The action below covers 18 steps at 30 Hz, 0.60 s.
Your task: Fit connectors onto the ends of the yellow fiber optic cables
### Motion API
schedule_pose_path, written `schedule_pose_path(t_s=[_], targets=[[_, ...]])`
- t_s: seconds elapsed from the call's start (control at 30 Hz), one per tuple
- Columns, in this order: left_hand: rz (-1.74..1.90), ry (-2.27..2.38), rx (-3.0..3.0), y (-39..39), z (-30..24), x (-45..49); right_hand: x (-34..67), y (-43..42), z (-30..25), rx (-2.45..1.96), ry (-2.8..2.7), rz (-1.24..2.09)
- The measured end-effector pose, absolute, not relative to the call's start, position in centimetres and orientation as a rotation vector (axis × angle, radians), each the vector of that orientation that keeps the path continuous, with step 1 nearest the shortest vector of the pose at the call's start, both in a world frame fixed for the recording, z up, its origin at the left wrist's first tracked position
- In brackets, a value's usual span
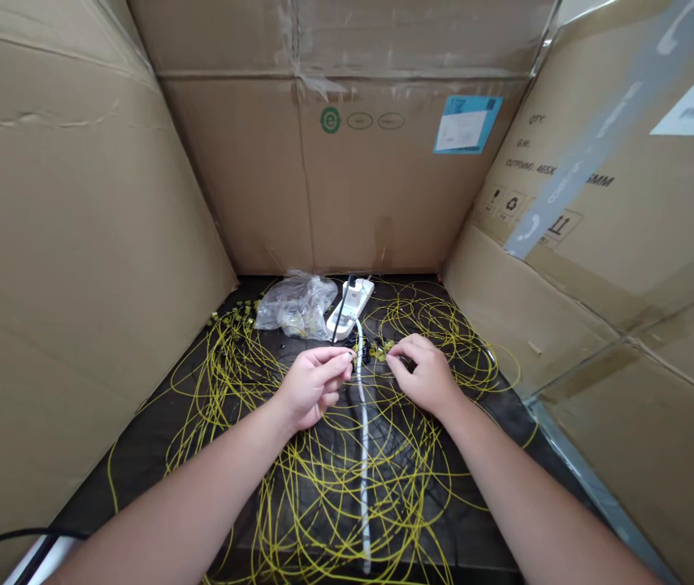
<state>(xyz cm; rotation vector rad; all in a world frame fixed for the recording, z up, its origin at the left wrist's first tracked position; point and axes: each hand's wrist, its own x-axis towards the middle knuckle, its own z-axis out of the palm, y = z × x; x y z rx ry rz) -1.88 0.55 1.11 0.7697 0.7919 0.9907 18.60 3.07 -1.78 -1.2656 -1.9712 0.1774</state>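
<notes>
My left hand is closed in a pinch, thumb against forefinger. A tiny dark item shows at its fingertips, too small to name. Across the white cable, my right hand also pinches, and whatever lies between its fingertips cannot be made out. Right beside those fingertips sit small yellow pieces and black bits. Thin yellow cables lie in loose loops beneath and around both hands. A white power strip is just beyond my hands, with a thin black rod-like thing in front of it.
A crumpled clear plastic bag lies left of the power strip. The white cable runs toward me over the dark surface. Cardboard walls stand at the left, back and right.
</notes>
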Motion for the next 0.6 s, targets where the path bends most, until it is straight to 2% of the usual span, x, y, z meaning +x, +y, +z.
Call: schedule_pose_path(t_s=[0.33,0.6], targets=[[0.997,0.803,0.777,0.5,1.2,-1.8,18.3,3.5,-3.0,-1.446,-2.138,-0.009],[0.995,0.811,0.771,0.5,1.2,-1.8,18.2,3.8,-3.0,-1.497,-2.124,-0.034]])
